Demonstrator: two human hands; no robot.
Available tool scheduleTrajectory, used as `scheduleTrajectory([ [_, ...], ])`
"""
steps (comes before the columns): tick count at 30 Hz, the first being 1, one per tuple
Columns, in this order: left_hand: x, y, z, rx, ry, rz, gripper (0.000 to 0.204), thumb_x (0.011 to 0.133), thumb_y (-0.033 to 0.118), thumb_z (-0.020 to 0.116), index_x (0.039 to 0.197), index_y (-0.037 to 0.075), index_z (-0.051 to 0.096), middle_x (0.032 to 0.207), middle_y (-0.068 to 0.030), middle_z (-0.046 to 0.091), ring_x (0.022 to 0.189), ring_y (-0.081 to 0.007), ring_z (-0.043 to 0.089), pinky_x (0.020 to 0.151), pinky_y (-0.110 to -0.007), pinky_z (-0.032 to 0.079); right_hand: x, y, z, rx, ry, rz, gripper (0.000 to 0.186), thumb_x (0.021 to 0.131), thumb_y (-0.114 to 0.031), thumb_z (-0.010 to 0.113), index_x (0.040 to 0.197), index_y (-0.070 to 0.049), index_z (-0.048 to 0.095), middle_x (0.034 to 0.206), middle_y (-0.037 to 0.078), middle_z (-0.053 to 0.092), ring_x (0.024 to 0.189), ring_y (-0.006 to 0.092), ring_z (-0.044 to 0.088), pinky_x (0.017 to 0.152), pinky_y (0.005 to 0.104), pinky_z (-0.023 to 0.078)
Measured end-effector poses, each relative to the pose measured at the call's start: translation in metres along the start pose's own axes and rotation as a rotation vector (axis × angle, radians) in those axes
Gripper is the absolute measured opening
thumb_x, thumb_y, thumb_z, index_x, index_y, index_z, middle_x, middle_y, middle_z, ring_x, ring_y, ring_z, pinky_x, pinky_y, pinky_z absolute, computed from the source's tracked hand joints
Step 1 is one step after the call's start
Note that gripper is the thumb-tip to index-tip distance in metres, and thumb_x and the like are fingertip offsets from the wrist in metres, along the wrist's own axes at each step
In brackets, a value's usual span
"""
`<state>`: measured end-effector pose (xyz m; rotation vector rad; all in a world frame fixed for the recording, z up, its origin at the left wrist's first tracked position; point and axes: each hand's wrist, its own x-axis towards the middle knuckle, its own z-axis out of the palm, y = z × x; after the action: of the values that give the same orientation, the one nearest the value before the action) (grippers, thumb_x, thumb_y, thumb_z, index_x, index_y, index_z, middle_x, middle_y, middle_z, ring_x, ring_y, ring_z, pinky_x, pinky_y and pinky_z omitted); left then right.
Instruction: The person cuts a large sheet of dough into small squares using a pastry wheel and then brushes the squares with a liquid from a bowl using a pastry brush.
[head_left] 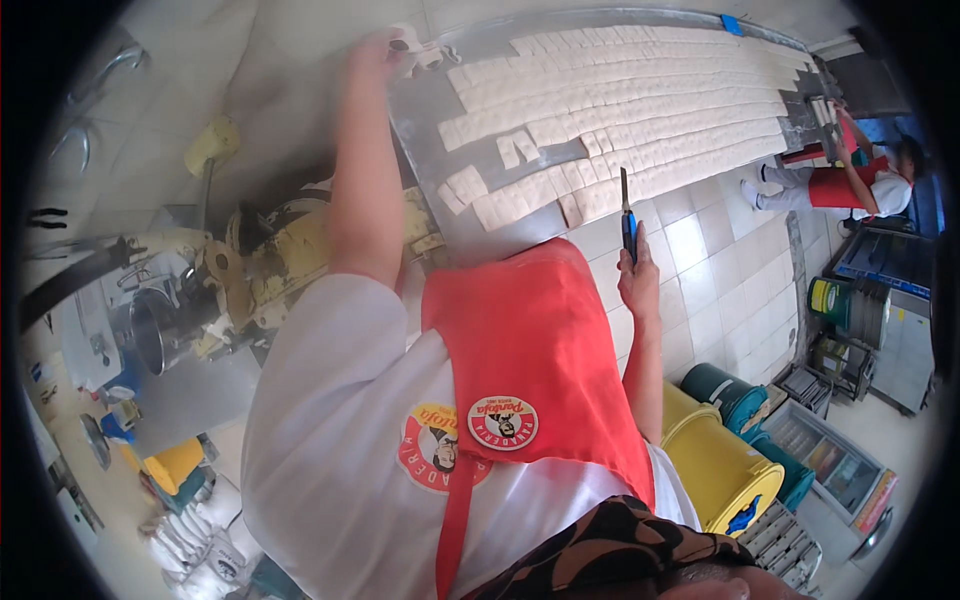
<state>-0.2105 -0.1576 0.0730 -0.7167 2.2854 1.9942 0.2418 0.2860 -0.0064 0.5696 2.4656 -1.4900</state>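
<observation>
My right hand (640, 278) is closed around the blue-and-black handle of a knife (629, 222), its narrow blade pointing away from me. It is beside the near edge of a metal table (455, 178). Rows of pale, flat dough pieces (640, 95) cover much of this table. At the table's far left corner my outstretched left hand (374, 52) grips pale dough scraps (425, 54); its fingers are partly blurred. Closer to me, a few cut dough pieces (517, 149) lie apart from the long rows.
At the table's far right end, a person in a red apron (845, 186) handles something over it. Yellow tubs (715, 460) and green bins (725, 392) stand to my right. Floury yellow machinery (300, 250) and a metal pot (160, 330) are on my left.
</observation>
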Motion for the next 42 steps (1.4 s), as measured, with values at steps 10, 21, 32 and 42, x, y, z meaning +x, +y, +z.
scheduleTrajectory([
  [10,-0.075,0.096,0.017,-0.688,-0.510,-0.099,0.027,0.086,0.005,0.077,0.109,0.000,0.064,0.103,-0.0105,0.069,0.087,-0.0238,0.067,0.076,-0.034,0.055,-0.025,-0.005,0.046,0.519,-0.037,0.190,0.063,0.103,-0.013,0.057,0.160,-0.004,0.031,0.076,0.005,0.062,0.049,0.0099,0.054,0.045,0.0277,0.044],
  [21,-0.293,0.124,0.263,-0.939,-0.970,-0.278,0.029,0.093,0.011,0.064,0.118,-0.002,0.062,0.113,-0.0163,0.068,0.102,-0.0287,0.067,0.096,-0.041,0.055,-0.129,0.055,-0.051,0.527,0.479,0.331,0.054,0.104,-0.010,0.057,0.155,-0.001,0.038,0.082,0.008,0.062,0.048,0.0088,0.052,0.041,0.0260,0.040],
  [32,-0.224,-0.009,0.066,0.186,-0.346,0.610,0.037,0.092,0.008,0.071,0.126,-0.002,0.061,0.116,-0.0121,0.068,0.110,-0.0219,0.066,0.097,-0.038,0.054,-0.115,-0.016,-0.042,0.550,0.426,0.118,0.061,0.104,-0.012,0.059,0.158,-0.003,0.033,0.084,0.006,0.059,0.053,0.0087,0.051,0.047,0.0247,0.041],
  [42,-0.238,-0.078,-0.023,-0.004,-0.292,0.169,0.038,0.092,0.012,0.068,0.125,-0.005,0.060,0.119,-0.0155,0.063,0.107,-0.0283,0.064,0.092,-0.040,0.054,-0.059,-0.017,-0.008,0.531,0.125,0.128,0.056,0.107,-0.017,0.053,0.159,-0.007,0.036,0.082,0.004,0.059,0.053,0.0070,0.049,0.047,0.0244,0.041],
])
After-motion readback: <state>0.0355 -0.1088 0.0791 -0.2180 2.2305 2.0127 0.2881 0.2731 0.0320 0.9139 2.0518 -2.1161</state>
